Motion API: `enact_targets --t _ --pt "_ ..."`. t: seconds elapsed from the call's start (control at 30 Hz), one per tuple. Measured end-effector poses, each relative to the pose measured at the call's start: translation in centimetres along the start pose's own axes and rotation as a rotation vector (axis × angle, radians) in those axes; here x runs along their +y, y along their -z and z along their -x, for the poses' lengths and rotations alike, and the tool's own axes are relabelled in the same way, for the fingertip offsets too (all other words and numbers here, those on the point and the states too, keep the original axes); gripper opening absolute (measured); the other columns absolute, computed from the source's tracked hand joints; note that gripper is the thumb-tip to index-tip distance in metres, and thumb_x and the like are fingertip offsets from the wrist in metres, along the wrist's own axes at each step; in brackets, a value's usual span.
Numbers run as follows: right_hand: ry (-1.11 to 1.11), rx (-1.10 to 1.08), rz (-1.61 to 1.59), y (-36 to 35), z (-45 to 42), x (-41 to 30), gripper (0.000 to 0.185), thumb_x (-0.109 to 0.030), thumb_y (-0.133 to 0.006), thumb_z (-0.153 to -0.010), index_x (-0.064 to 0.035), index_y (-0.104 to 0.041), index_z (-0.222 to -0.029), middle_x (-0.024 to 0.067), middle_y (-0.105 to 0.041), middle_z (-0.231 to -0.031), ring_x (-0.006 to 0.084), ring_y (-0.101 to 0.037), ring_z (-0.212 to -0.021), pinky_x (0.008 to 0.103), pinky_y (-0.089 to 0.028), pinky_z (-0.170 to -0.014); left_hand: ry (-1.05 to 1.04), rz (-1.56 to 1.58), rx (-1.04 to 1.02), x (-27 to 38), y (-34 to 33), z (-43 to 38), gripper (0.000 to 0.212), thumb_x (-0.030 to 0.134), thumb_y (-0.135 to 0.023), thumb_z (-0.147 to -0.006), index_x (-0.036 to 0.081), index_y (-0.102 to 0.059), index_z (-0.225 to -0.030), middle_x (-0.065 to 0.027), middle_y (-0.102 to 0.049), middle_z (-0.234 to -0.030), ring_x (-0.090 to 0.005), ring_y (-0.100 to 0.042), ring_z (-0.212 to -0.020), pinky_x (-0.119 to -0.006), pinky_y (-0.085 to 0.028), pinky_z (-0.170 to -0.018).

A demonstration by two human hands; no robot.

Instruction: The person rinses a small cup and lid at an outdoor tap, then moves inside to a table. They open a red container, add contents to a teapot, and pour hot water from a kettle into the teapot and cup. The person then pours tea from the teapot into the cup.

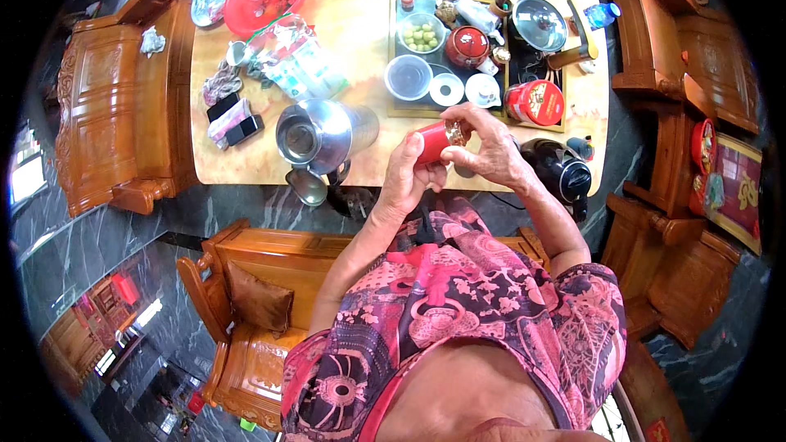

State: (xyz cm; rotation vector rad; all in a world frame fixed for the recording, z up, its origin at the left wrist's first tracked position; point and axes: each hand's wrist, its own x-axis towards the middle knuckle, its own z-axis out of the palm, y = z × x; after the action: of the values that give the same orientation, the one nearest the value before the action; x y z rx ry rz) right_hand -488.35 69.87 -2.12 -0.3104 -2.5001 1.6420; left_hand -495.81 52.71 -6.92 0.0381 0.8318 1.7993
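Note:
My left hand [402,178] is wrapped around a small red canister [433,142], held tilted above the table's near edge. The fingers of my right hand [494,150] curl over the canister's shiny gold end [454,133], thumb below and fingertips above. Whether that end is a separate lid cannot be seen. Just beyond my hands lies a framed tea tray [396,98] with a white lidded cup [482,91], a white ring-shaped dish [446,89] and a dark red teapot [470,47]. A red-lidded plastic jar [537,102] stands to the right of them.
A steel vacuum flask [356,129] stands left of my hands, and a black electric kettle [556,169] to the right. Farther left are a plastic bag [301,67], a phone [244,129] and a red basin [245,12]. A wooden bench [276,252] is behind me.

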Motion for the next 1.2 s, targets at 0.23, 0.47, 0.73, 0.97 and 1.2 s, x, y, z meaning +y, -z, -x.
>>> enact_targets --t 0.23,0.47,0.73,0.97,1.2 --pt "-0.040 0.267 -0.086 -2.1 1.0 -0.9 0.023 -0.020 -0.070 -0.080 -0.0044 -0.056 -0.089 0.0014 -0.048 -0.071 0.0096 -0.044 -0.059 0.0257 -0.038 -0.052 -0.050 -0.053 -0.018 0.5 -1.4 0.7 0.051 0.036 -0.063 -0.084 0.001 -0.047 -0.117 -0.0115 -0.060 -0.091 -0.0143 -0.059 -0.060 -0.024 -0.048 -0.050" --pt "0.143 0.104 -0.013 -2.1 0.6 -3.2 0.011 -0.010 -0.062 -0.074 -0.0020 -0.055 -0.078 0.0107 -0.050 -0.070 0.0245 -0.052 -0.060 0.0327 -0.042 -0.055 -0.029 -0.784 -0.331 5.6 -4.2 1.3 0.065 0.009 -0.079 -0.065 0.002 -0.046 -0.121 -0.0054 -0.055 -0.110 -0.0135 -0.051 -0.106 -0.028 -0.043 -0.090" --pt "0.288 0.306 -0.069 -2.5 2.4 -4.2 0.013 -0.009 -0.063 -0.065 -0.0027 -0.053 -0.068 0.0081 -0.047 -0.062 0.0208 -0.047 -0.053 0.0309 -0.035 -0.049 -0.287 -0.980 -0.207 2.8 -4.8 2.1 0.050 0.010 -0.073 -0.054 0.002 -0.055 -0.100 -0.0083 -0.060 -0.087 -0.0199 -0.061 -0.081 -0.031 -0.049 -0.073" --pt "0.334 0.380 -0.142 -2.3 3.7 -5.0 0.013 -0.010 -0.066 -0.066 -0.0033 -0.055 -0.068 0.0064 -0.046 -0.061 0.0172 -0.044 -0.051 0.0291 -0.033 -0.047 -0.426 -1.128 -0.250 2.3 -5.2 2.4 0.048 0.016 -0.075 -0.053 0.004 -0.051 -0.092 -0.0150 -0.060 -0.078 -0.0341 -0.062 -0.072 -0.039 -0.050 -0.064" --pt "0.257 0.317 -0.192 -2.1 4.1 -4.9 0.014 -0.011 -0.066 -0.067 -0.0033 -0.054 -0.069 0.0051 -0.045 -0.063 0.0158 -0.041 -0.052 0.0281 -0.031 -0.047 -0.439 -1.104 -0.255 2.2 -5.3 2.8 0.050 0.016 -0.075 -0.052 0.004 -0.052 -0.095 -0.0150 -0.061 -0.081 -0.0329 -0.064 -0.075 -0.038 -0.050 -0.066"
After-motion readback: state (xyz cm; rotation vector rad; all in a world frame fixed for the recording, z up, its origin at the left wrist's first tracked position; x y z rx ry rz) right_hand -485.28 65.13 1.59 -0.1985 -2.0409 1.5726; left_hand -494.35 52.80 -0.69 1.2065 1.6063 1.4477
